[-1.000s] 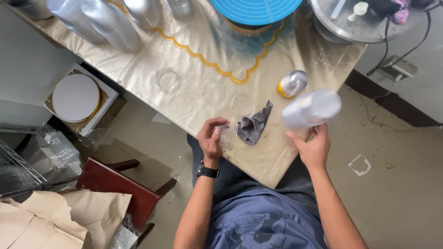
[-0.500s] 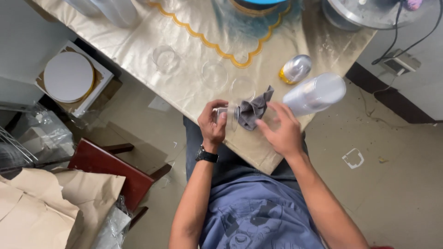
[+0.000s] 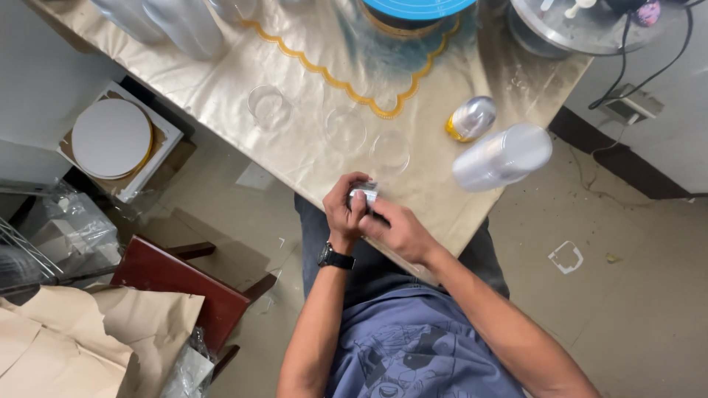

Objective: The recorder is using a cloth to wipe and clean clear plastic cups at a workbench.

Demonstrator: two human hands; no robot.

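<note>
Head view, looking straight down. Both hands meet at the near edge of the table [image 3: 221, 81], just over the person's lap. The left hand [image 3: 345, 210], a watch [image 3: 335, 258] on its wrist, is curled around a small clear glass [image 3: 363, 194], fingers closed on its side. The right hand [image 3: 394, 228] presses in against it from the other side, fingers bent and closed; whatever it pinches against the glass is hidden between the palms, so I cannot tell what it is. The glass sits off the table top, held in the air right at the edge.

By the look of it, this is a wiping or polishing step, one glass being worked between the two hands.

Just beyond the hands, three more clear glasses [image 3: 346, 130] stand in a loose row on the gold cloth, near the scalloped border. Toward the right edge lies a stack of clear cups [image 3: 503, 156] on its side, jutting past the table edge, and near it a small silver and gold can [image 3: 472, 118], also lying down. A blue turntable [image 3: 417, 7] sits at the far edge.

The next move, I judge, calls for a firm left grip while the right turns around the rim, then a free spot beside the row to set it down upright.
</note>
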